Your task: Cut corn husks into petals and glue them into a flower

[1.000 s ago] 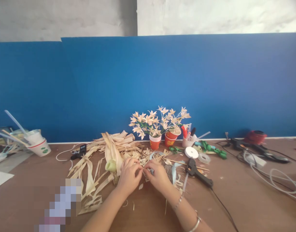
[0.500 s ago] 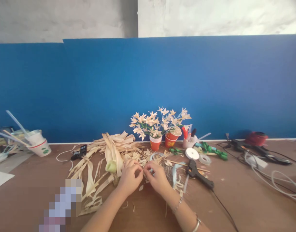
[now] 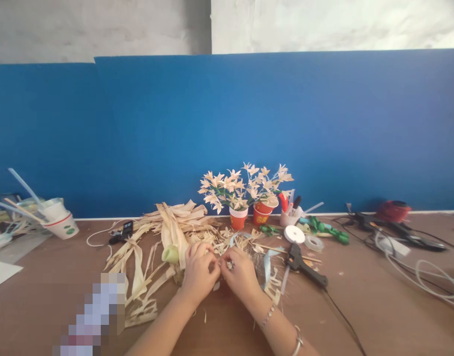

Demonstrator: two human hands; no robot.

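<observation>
My left hand (image 3: 197, 272) and my right hand (image 3: 240, 274) meet fingertip to fingertip over the brown table (image 3: 378, 316), pinching one small pale husk piece (image 3: 220, 261) between them. The piece is mostly hidden by the fingers. Just behind the hands lies a heap of dried corn husk strips (image 3: 163, 237). Two orange cups with husk flowers (image 3: 245, 190) stand behind that, against the blue board.
A black glue gun (image 3: 304, 267) with its cord lies right of my right hand, beside white tape rolls (image 3: 294, 234). Green stems (image 3: 325, 228), a cup of pens (image 3: 289, 213), cables (image 3: 419, 267), a white cup with straws (image 3: 58, 220) and a blurred patch (image 3: 93, 316) surround them.
Both hands have drawn closer together and slightly toward me, fingertips now touching around the small husk piece. Nothing else on the table moved.
</observation>
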